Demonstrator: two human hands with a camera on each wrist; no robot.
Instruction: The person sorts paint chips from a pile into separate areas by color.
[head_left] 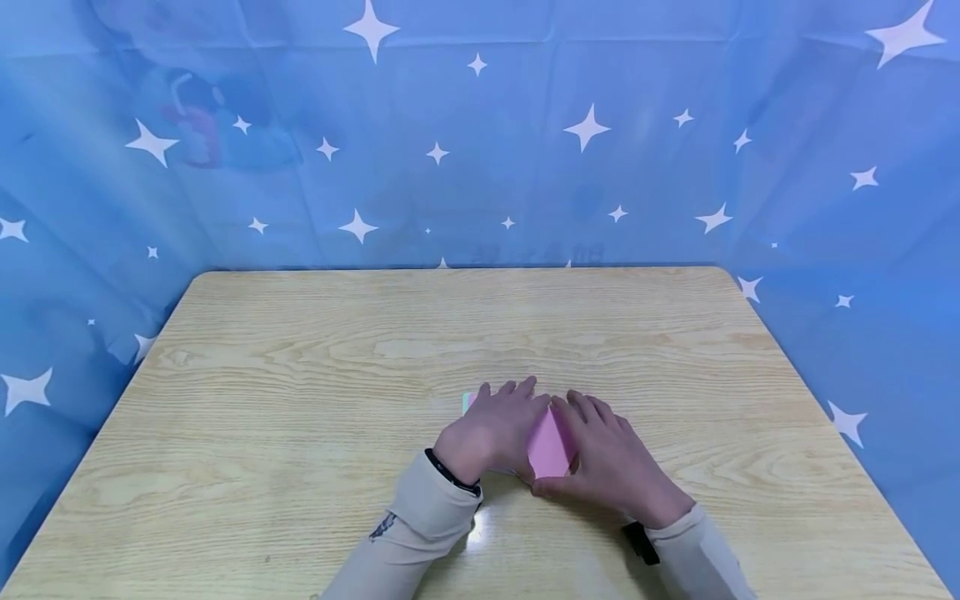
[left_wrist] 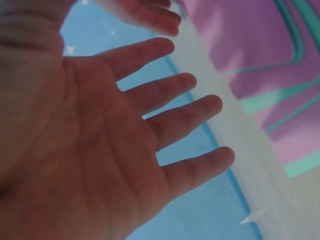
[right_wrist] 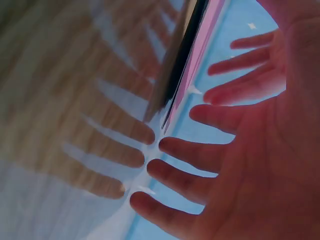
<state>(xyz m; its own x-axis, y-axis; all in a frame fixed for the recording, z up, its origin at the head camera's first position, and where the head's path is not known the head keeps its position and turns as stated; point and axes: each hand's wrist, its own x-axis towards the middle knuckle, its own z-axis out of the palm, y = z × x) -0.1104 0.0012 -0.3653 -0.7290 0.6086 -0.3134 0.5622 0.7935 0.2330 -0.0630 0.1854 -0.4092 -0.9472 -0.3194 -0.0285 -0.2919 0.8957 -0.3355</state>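
Pink-and-mint sheets [head_left: 551, 452] on a wood-grain table [head_left: 300, 417], between left hand [head_left: 491, 431] and right hand [head_left: 611, 457].
In the head view they show at the left hand's three o'clock, the right's nine; both hands' fingers are extended and spread, contact unclear.

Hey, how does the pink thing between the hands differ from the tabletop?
Color: the pink thing is pink, while the tabletop is pale wood with a visible grain.
Size: the pink thing looks far smaller than the tabletop.
Cover: the left hand and right hand closely flank the pink thing, while much of the tabletop shows around them.
Shared: in the head view, the hands partly hide both.
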